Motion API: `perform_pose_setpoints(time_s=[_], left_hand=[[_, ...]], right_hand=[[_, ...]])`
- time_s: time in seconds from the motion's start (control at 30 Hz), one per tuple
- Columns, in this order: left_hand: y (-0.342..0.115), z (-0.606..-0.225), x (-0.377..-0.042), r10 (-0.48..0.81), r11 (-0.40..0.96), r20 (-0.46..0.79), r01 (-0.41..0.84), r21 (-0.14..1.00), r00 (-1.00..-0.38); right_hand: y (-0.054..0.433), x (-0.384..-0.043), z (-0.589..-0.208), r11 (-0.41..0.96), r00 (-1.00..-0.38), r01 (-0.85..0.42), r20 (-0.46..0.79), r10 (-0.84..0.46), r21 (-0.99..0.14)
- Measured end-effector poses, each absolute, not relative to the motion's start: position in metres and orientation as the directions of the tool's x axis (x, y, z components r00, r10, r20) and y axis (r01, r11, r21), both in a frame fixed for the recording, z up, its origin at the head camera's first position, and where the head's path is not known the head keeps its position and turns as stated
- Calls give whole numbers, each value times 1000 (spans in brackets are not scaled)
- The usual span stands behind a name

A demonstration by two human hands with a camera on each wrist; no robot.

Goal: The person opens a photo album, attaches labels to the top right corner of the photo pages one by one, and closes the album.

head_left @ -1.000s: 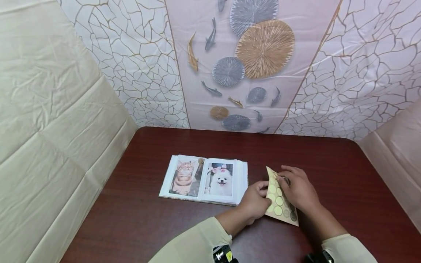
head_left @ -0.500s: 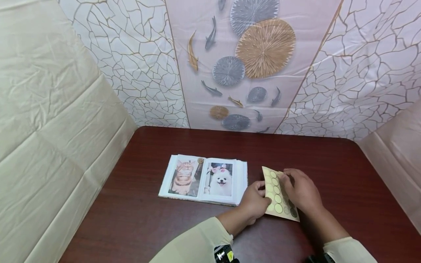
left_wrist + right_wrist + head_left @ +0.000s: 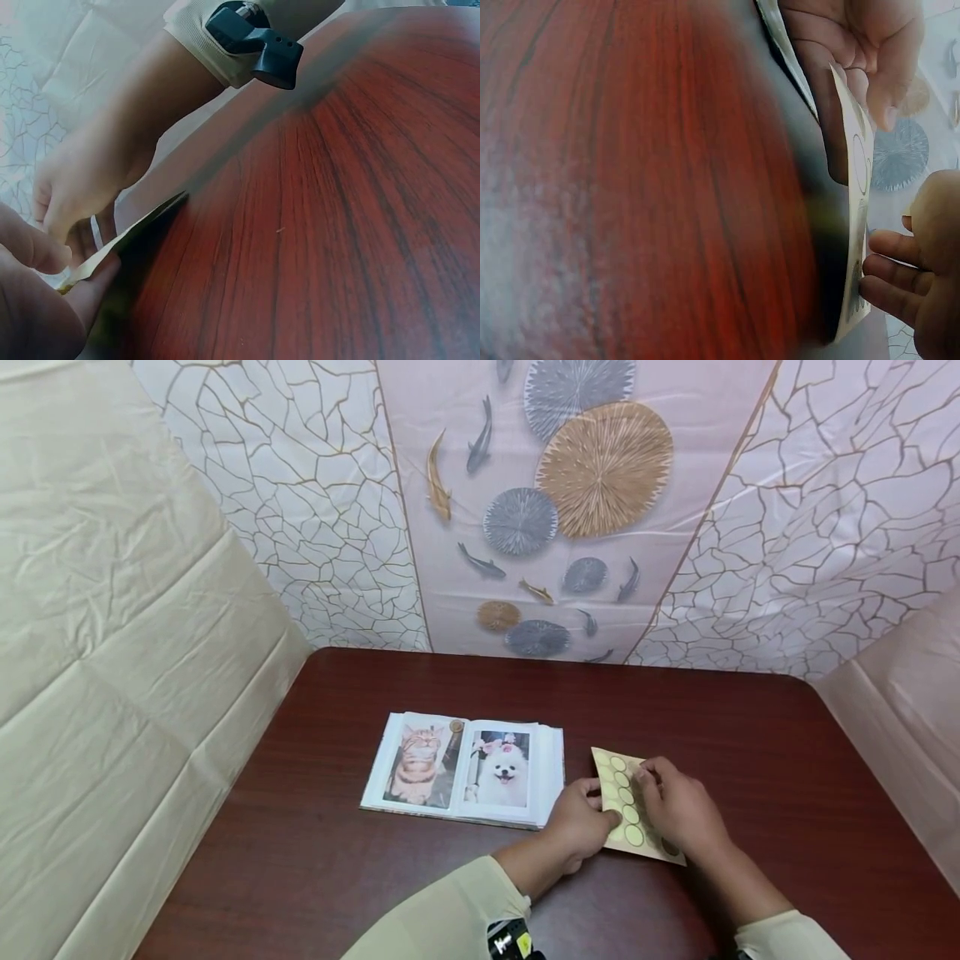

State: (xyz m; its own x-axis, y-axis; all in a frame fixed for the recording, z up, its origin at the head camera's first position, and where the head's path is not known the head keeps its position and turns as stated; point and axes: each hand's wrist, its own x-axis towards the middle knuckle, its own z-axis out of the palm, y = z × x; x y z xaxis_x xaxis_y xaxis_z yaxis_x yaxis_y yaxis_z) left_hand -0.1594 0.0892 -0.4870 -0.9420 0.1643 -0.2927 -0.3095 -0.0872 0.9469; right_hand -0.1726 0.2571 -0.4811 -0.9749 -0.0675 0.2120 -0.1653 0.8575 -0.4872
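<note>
A cream sheet of round gold stickers (image 3: 632, 835) tilts up over the table to the right of an open photo album (image 3: 459, 814). My left hand (image 3: 577, 828) pinches its left edge, thumb on the sticker side and fingers behind. On the upper right part of the sheet my right hand (image 3: 686, 810) works with bent fingers. Seen from the right wrist, the fingertips of the right hand (image 3: 922, 274) touch the printed face of the sheet (image 3: 855, 225). Whether a sticker is pinched there I cannot tell. The left wrist view shows the sheet (image 3: 131, 234) edge-on.
The album lies open on the dark red wooden table (image 3: 300, 860), with a cat photo (image 3: 420, 768) on its left page and a dog photo (image 3: 502, 772) on its right. A round gold sticker (image 3: 457, 726) sits at the cat photo's top corner. Patterned cloth (image 3: 525, 585) hangs behind.
The sheet's upper edge has swung left and down, showing more of its face. My right hand has shifted slightly down along it, while the left hand keeps its hold.
</note>
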Motion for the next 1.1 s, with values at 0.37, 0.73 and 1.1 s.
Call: perform_pose_setpoints(time_s=[0.37,0.73,1.1], left_hand=[[74,-473,-151,194,140,-250,-226,964,-949],[49,-459,-137,315,267,-239,-156,951,-919],[7,-449,-127,526,320,9,208,924,-851]], right_hand=[[259,-170,-485,882,-978,-148,196,-65,-447],[259,-170,-490,897,-975,-143,215,-56,-418],[255,-165,-492,881,-977,-146,207,-56,-449]])
